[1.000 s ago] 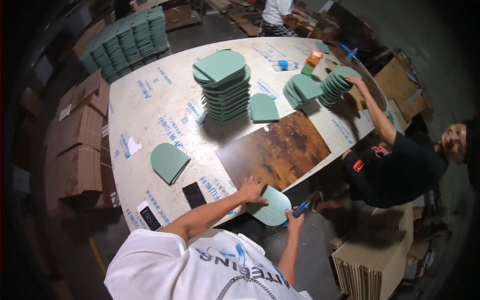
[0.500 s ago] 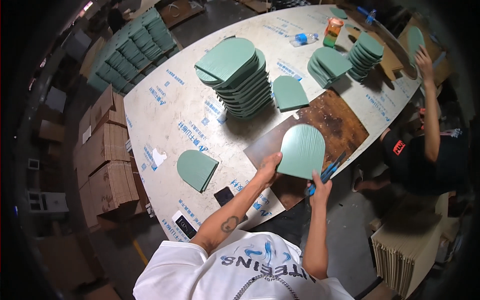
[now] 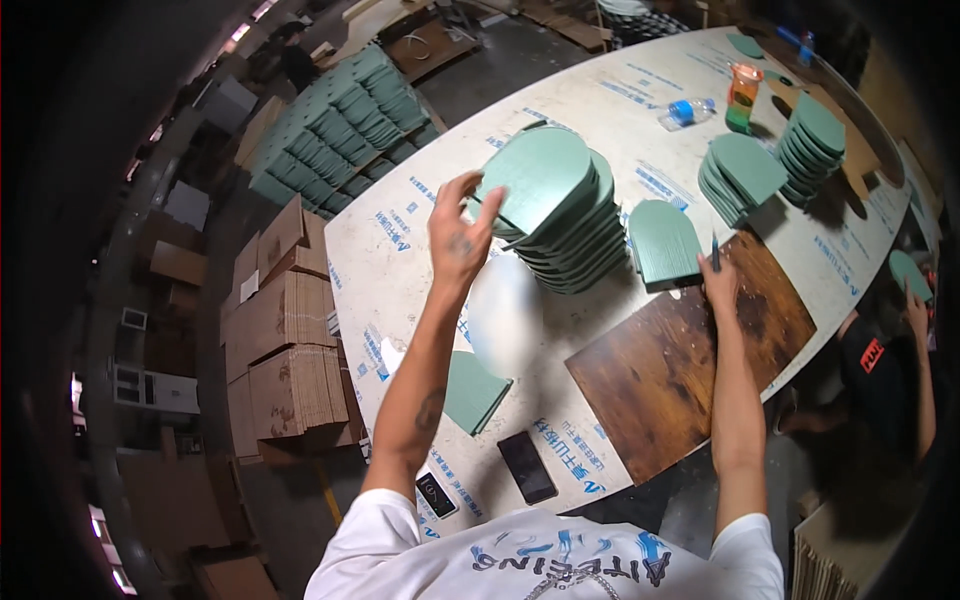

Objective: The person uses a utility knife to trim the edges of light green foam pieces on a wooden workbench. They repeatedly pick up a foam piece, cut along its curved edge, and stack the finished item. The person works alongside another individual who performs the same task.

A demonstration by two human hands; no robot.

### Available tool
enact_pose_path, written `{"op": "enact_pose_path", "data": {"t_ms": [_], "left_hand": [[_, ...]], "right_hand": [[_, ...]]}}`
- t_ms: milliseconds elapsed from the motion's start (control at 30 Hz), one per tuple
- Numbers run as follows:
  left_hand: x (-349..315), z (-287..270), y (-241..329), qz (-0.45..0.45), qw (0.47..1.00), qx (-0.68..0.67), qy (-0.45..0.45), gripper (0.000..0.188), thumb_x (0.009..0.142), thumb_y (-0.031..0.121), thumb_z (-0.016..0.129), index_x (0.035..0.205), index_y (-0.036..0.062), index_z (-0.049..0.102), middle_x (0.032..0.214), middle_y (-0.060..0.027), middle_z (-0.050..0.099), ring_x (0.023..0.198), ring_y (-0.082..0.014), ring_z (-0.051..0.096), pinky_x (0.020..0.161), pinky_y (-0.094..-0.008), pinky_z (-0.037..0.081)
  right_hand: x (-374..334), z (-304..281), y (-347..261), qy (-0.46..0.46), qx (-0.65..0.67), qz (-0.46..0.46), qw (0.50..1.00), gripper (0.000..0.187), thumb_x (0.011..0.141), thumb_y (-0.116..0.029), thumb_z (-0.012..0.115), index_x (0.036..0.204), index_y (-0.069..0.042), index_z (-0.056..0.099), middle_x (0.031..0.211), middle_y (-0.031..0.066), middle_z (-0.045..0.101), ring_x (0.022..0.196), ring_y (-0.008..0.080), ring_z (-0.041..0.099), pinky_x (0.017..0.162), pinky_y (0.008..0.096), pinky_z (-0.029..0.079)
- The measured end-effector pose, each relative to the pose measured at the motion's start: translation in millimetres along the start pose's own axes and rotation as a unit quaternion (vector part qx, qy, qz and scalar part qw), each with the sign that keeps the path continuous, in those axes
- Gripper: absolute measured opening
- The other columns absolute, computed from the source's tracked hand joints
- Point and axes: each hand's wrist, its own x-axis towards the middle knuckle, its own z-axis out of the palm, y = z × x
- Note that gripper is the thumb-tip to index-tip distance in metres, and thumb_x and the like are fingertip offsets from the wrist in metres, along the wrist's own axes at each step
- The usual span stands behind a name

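My left hand (image 3: 464, 225) is at the left edge of a tall stack of green arched panels (image 3: 545, 175), fingers spread and curved by the top panel's corner. Whether the fingertips touch it I cannot tell. My right hand (image 3: 718, 280) is closed round a slim dark hand tool (image 3: 715, 255), mostly hidden by the fingers. That hand is beside the lower right corner of a single green arched panel (image 3: 665, 240). A pale, blurred oval shape (image 3: 507, 315) shows between my left forearm and the stack; what it is I cannot make out.
A brown board (image 3: 700, 360) lies on the white table. Near me are another green panel (image 3: 474, 392) and a dark phone (image 3: 527, 467). Farther right are shorter panel stacks (image 3: 740, 175), a bottle (image 3: 687, 113) and an orange-green bottle (image 3: 742, 97). A co-worker's hand (image 3: 916, 308) holds a green panel.
Both hands held a green panel over the brown board; now neither does. My left hand has moved to the tall stack, my right forward to the single panel. The view has shifted.
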Motion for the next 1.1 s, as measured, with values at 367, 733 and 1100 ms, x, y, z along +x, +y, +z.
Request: {"op": "enact_pose_path", "data": {"t_ms": [367,733,1100], "left_hand": [[21.8,68.2,-2.7,0.121,0.846,0.42,-0.306,0.081,0.087,0.026,0.071,0.149,-0.0067,0.032,0.128,-0.0417,0.049,0.116,-0.0577,0.053,0.09,-0.065,0.051],[65.2,61.2,-27.7,0.205,0.889,0.245,-0.329,0.032,0.084,-0.001,0.051,0.115,-0.0087,0.047,0.108,-0.036,0.06,0.1,-0.0528,0.06,0.088,-0.055,0.05],[46.5,28.4,2.2,0.29,0.854,0.339,-0.269,0.054,0.101,0.011,0.04,0.153,0.0265,0.04,0.112,-0.0285,0.059,0.087,-0.0419,0.066,0.074,-0.0497,0.053]], "right_hand": [[-292.0,-64.5,36.7,-0.1,0.157,0.163,0.969,0.026,0.1,-0.029,0.065,0.099,-0.003,0.065,0.078,0.0059,0.069,0.052,0.0106,0.058,0.047,0.0272,0.045],[-451.5,-143.5,54.4,-0.078,0.22,0.229,0.945,0.03,0.098,-0.025,0.067,0.116,-0.001,0.064,0.089,0.0063,0.074,0.062,0.0088,0.059,0.054,0.0234,0.046],[-433.9,-128.7,38.5,-0.031,0.268,0.178,0.946,0.03,0.098,-0.026,0.067,0.116,-0.001,0.065,0.087,0.0074,0.073,0.06,0.0088,0.058,0.053,0.0224,0.043]]}}
